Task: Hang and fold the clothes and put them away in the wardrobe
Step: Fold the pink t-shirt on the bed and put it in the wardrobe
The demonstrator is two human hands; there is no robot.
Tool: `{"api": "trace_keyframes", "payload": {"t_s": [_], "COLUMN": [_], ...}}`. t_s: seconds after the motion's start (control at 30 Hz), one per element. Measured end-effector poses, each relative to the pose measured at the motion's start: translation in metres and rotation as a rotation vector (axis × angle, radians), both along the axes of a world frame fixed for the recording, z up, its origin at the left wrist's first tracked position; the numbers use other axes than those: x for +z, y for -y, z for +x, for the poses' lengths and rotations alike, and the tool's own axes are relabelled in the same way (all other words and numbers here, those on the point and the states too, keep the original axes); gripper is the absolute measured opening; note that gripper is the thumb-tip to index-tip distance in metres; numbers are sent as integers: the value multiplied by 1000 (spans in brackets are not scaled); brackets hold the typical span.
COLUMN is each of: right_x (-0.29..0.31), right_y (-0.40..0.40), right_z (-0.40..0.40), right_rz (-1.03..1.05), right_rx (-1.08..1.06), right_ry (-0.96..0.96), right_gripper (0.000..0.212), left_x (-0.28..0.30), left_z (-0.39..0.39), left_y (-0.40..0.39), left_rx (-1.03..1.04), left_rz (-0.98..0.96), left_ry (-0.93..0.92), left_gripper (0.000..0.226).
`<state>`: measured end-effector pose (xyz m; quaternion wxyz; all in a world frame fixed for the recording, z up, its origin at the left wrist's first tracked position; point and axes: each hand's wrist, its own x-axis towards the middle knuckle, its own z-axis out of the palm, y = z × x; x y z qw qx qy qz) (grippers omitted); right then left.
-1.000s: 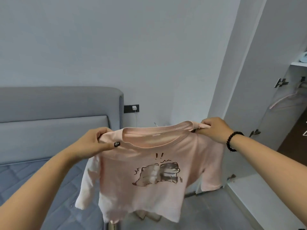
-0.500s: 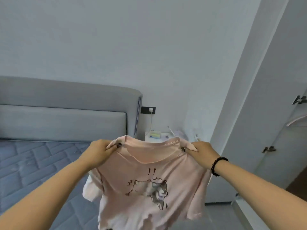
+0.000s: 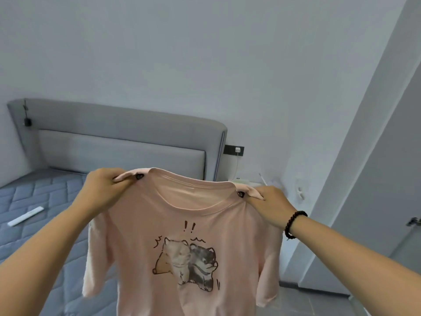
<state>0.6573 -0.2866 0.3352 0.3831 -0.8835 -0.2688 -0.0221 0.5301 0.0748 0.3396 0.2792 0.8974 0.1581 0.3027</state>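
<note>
With your view swung from the wardrobe toward the bed (image 3: 41, 224), your left hand (image 3: 103, 190) and right hand (image 3: 271, 205) now pinch the pink T-shirt (image 3: 182, 224) at its shoulders, hanging print-forward above the mattress edge, probably ready for folding.

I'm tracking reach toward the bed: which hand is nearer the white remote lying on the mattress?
Left. The left hand grips the pink T-shirt above and right of the white remote; the right hand grips the shirt's far shoulder.

T-shirt (image 3: 182, 224) betw. hands, bed (image 3: 34, 224) behind-left, wardrobe door (image 3: 387, 201) right.
</note>
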Motion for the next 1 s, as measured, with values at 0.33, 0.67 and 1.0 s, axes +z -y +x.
{"api": "trace_keyframes", "payload": {"t_s": [0.33, 0.67, 1.0], "right_x": [-30, -103, -245], "right_y": [-76, -203, -373], "right_z": [16, 137, 416], "right_rz": [55, -144, -361], "right_rx": [150, 245, 136], "right_ry": [-77, -212, -404], "right_gripper": [56, 43, 40], "left_x": [-9, -102, -244], "left_z": [18, 123, 367], "left_y": [-41, -139, -327], "left_rx": [165, 395, 366], "left_rz": [-262, -354, -175], "left_ry": [223, 129, -361], "left_gripper": [43, 18, 38]}}
